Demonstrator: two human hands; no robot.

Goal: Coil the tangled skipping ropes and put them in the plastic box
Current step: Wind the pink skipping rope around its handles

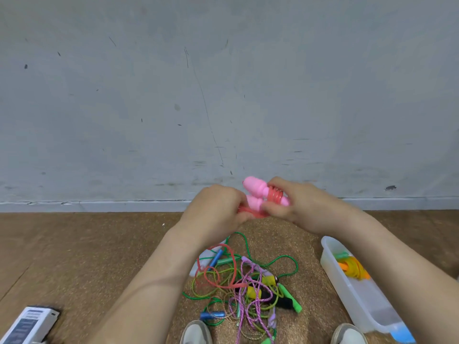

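Beyond shoes and tangled ropes, left hand and right hand clutch pink rope.

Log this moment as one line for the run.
rope: red cord wrapped round pink handles | left hand: grips cord | right hand: grips handles | box: orange rope inside | pile: tangled on floor

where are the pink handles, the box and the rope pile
pink handles (253,184): head view, upper handle's rounded end
box (329,263): head view, bare side wall
rope pile (248,291): head view, tangled middle
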